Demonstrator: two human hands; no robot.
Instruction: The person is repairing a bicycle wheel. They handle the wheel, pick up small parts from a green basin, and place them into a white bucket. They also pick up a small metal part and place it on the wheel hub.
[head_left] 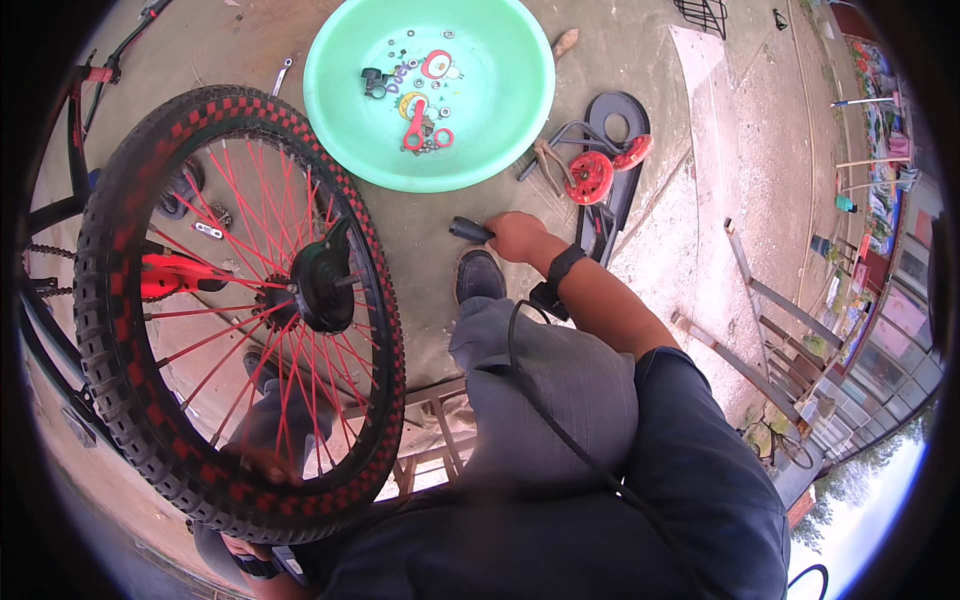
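A bicycle wheel (395, 400) with a black knobby tyre, red checkered sidewall and red spokes stands upright on my left. At its centre is a black hub (325, 287) with a toothed sprocket. My left hand (268, 462) grips the wheel low on its near side; its fingers show through the spokes, and the rest is hidden behind the tyre. My right hand (518, 238) reaches down above my shoe, its fingers closed round a short black cylinder (467, 229) with a rounded end. Its exact kind is unclear.
Ahead stands a pale green basin (330, 140) holding nuts, washers and red parts. Right of it lie a black chain guard (632, 165), small red wheels (588, 178) and pliers (548, 165). A wrench (283, 76) lies left. A bicycle frame (70, 205) stands far left.
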